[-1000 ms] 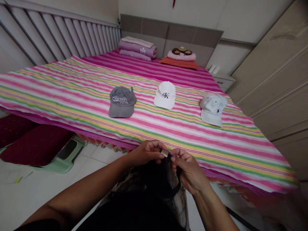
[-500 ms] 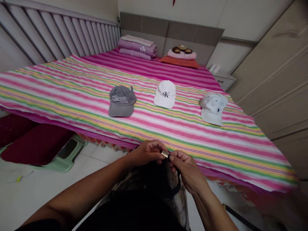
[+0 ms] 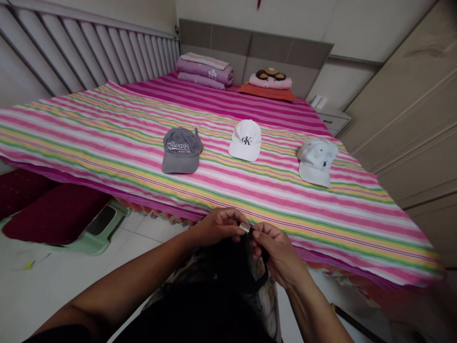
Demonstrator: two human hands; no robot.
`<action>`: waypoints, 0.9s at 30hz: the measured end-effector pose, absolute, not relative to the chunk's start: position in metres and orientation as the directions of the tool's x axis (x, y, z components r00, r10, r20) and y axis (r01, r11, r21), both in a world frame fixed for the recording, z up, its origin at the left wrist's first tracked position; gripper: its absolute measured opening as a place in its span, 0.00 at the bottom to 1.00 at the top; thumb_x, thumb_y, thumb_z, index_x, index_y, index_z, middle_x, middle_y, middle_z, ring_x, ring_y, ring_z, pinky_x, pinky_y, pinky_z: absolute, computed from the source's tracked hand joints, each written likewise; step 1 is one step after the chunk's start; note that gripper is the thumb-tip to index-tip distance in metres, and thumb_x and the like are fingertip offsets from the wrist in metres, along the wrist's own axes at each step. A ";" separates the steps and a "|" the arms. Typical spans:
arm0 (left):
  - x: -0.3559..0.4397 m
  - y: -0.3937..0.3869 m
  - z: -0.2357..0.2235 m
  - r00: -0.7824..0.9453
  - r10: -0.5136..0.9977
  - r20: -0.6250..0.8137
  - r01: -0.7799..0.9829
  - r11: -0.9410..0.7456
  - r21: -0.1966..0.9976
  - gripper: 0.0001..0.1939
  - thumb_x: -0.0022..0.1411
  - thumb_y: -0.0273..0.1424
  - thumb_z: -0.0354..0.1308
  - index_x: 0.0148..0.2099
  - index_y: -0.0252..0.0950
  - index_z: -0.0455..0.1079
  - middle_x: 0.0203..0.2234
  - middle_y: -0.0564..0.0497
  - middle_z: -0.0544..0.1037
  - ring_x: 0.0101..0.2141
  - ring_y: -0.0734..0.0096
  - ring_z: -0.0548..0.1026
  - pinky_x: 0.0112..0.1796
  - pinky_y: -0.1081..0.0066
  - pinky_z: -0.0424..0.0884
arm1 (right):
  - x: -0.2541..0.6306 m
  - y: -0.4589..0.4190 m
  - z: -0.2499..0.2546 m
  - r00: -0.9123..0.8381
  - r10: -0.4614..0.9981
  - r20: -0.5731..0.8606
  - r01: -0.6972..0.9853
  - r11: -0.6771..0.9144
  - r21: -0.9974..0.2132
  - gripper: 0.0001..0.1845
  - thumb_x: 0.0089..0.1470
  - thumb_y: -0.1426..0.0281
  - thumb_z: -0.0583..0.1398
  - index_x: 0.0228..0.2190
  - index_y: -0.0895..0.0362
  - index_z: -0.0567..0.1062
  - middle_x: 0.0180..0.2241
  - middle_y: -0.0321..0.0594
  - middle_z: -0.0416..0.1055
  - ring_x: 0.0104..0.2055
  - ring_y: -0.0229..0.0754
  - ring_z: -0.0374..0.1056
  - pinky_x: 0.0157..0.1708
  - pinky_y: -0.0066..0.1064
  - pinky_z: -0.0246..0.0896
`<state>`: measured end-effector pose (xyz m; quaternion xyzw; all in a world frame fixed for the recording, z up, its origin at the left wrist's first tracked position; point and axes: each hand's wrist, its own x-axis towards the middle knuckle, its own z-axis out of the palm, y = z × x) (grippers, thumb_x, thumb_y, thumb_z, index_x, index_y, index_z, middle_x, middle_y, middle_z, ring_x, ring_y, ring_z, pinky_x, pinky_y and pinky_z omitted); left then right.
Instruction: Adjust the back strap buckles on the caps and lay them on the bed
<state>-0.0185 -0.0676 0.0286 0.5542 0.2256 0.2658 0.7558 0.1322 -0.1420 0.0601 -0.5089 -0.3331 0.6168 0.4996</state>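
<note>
Close to my body, both hands work at a metal buckle (image 3: 244, 227) on a black strap (image 3: 252, 232). My left hand (image 3: 223, 225) pinches the buckle's left end between thumb and fingers. On the other side, my right hand (image 3: 273, 245) grips the strap where it leaves the buckle. A dark loop (image 3: 262, 282) hangs below my right hand; what it belongs to merges with my black clothing. Beyond my hands, a grey cap (image 3: 181, 150), a white cap (image 3: 245, 140) and a pale cap with small dark marks (image 3: 317, 162) lie apart on the striped bed sheet (image 3: 228, 183).
Folded purple bedding (image 3: 205, 71) and a pink-and-orange pile (image 3: 269, 85) lie by the headboard (image 3: 266, 50). A green stool (image 3: 102, 233) with a dark red cover stands at left. Wooden wardrobe doors (image 3: 403, 109) rise at right, beside a small nightstand (image 3: 333, 121).
Both hands stay in nearly the same place, still gripping the buckle and strap. The right hand's fingers have shifted very slightly. The caps have not moved.
</note>
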 end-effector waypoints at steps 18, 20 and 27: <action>-0.018 -0.068 0.029 0.734 0.676 -0.062 -0.154 0.255 0.955 0.15 0.45 0.31 0.63 0.36 0.30 0.67 0.19 0.55 0.72 0.20 0.80 0.70 0.25 0.78 0.64 | 0.132 -0.141 0.060 0.054 0.958 -0.282 -0.274 -0.258 -0.927 0.11 0.41 0.65 0.63 0.19 0.58 0.68 0.15 0.30 0.61 0.14 0.29 0.54 0.15 0.22 0.47; -0.018 -0.068 0.029 0.733 0.676 -0.072 -0.169 0.284 0.944 0.15 0.45 0.31 0.63 0.36 0.30 0.67 0.20 0.54 0.72 0.21 0.80 0.70 0.25 0.78 0.64 | 0.132 -0.141 0.061 0.047 0.955 -0.294 -0.281 -0.270 -0.921 0.12 0.40 0.65 0.63 0.18 0.58 0.68 0.15 0.30 0.61 0.14 0.29 0.52 0.14 0.22 0.46; -0.016 -0.069 0.030 0.716 0.693 -0.079 -0.166 0.279 0.946 0.15 0.44 0.29 0.64 0.35 0.30 0.67 0.19 0.55 0.72 0.20 0.80 0.70 0.25 0.78 0.64 | 0.130 -0.140 0.058 0.023 0.941 -0.337 -0.364 -0.306 -0.880 0.10 0.38 0.68 0.64 0.18 0.59 0.68 0.13 0.28 0.58 0.13 0.25 0.44 0.12 0.20 0.36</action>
